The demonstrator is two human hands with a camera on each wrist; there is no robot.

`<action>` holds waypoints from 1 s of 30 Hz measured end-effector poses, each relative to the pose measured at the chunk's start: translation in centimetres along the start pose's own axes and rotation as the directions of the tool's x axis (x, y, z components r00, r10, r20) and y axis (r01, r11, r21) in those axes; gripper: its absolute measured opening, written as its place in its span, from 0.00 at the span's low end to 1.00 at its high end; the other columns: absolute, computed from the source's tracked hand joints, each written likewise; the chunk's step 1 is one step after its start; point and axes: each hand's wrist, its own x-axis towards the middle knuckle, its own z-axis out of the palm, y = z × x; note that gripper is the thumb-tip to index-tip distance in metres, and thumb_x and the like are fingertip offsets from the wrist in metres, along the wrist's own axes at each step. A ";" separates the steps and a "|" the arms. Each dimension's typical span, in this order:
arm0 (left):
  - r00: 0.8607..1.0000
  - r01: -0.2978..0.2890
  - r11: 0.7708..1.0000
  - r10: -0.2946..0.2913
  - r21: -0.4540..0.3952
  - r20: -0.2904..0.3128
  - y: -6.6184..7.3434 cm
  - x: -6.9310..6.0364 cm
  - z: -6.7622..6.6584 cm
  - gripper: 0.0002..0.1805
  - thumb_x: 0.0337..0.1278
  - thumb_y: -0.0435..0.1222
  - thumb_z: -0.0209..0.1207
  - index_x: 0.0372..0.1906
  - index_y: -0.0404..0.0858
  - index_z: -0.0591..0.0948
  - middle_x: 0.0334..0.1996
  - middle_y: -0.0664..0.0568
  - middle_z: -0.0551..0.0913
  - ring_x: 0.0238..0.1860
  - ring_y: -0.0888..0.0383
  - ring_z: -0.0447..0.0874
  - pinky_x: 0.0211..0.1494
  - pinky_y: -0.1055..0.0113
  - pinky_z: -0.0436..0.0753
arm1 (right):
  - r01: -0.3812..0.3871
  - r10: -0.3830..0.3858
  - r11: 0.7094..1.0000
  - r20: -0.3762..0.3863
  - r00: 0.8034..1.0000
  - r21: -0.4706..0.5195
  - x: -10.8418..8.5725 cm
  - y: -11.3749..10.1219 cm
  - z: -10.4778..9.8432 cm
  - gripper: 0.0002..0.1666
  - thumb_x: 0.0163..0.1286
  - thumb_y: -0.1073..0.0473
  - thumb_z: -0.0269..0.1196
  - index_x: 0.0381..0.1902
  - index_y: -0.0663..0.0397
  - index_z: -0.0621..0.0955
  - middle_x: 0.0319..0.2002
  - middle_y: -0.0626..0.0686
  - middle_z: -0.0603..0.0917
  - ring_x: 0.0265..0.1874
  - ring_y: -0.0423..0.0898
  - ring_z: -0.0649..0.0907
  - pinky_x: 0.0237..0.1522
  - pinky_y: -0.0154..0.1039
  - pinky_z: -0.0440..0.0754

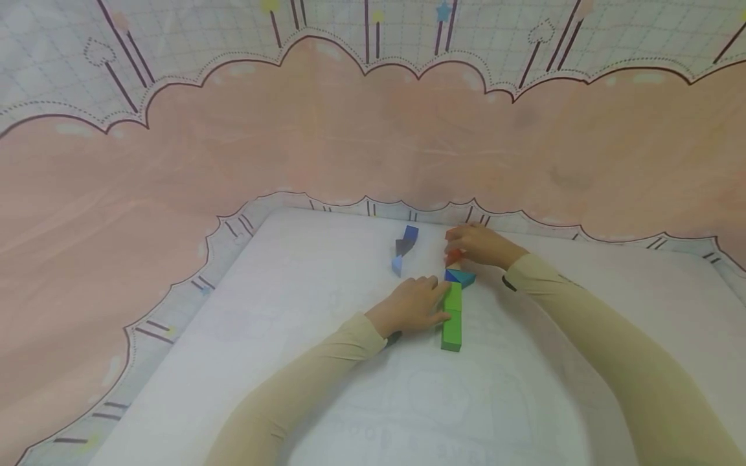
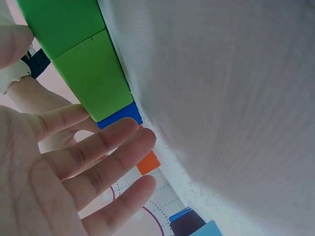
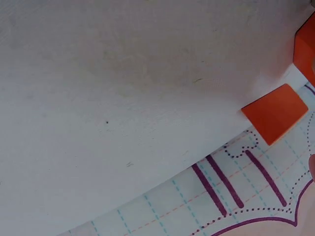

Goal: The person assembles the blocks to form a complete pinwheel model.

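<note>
Two green blocks (image 1: 451, 314) lie end to end on the white table. My left hand (image 1: 410, 305) rests along their left side, fingers extended and fingertips touching; the left wrist view shows the thumb (image 2: 14, 45) against one of them. Beyond the green pair sit a dark blue and a teal triangular block (image 1: 464, 278). My right hand (image 1: 486, 246) bends over the far end of the row, its fingers about an orange block (image 3: 304, 51) that is partly cut off in the right wrist view. Another orange block (image 3: 275, 114) stands near it, apart from the fingers. The hand hides part of the row.
Left of the row stands a small group: a blue block (image 1: 411, 233), a dark block (image 1: 403, 247) and a light blue triangular block (image 1: 397, 265). A patterned pink and white cloth (image 1: 373, 142) rises behind the white table (image 1: 280, 259), past its far edge.
</note>
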 end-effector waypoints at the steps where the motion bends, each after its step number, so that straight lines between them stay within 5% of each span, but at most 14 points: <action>1: 1.000 -0.001 1.000 0.001 0.003 -0.002 0.0 0.0 0.0 0.36 0.62 0.59 0.47 0.69 0.43 0.62 0.48 0.51 0.75 0.41 0.58 0.74 0.44 0.65 0.77 | 0.006 -0.006 1.000 -0.001 1.000 -0.008 0.0 0.0 0.0 0.15 0.54 0.63 0.70 0.41 0.48 0.85 0.49 0.56 0.84 0.53 0.54 0.80 0.57 0.55 0.74; 14: 1.000 0.001 1.000 -0.001 -0.009 0.005 0.0 -0.1 -0.2 0.36 0.62 0.59 0.47 0.69 0.43 0.62 0.50 0.50 0.75 0.42 0.58 0.74 0.45 0.65 0.77 | -0.059 0.059 0.998 0.043 0.997 -0.007 0.0 0.0 -0.4 0.21 0.52 0.65 0.71 0.46 0.52 0.83 0.54 0.58 0.81 0.57 0.57 0.78 0.59 0.59 0.72; 30: 1.000 -0.002 1.000 0.002 -0.004 0.000 -0.1 0.0 0.0 0.36 0.62 0.59 0.47 0.69 0.43 0.62 0.50 0.51 0.75 0.42 0.58 0.73 0.44 0.66 0.76 | 0.017 -0.016 0.998 0.023 1.000 -0.058 0.1 -0.5 -0.3 0.18 0.53 0.65 0.70 0.44 0.52 0.84 0.49 0.56 0.84 0.55 0.56 0.78 0.59 0.58 0.71</action>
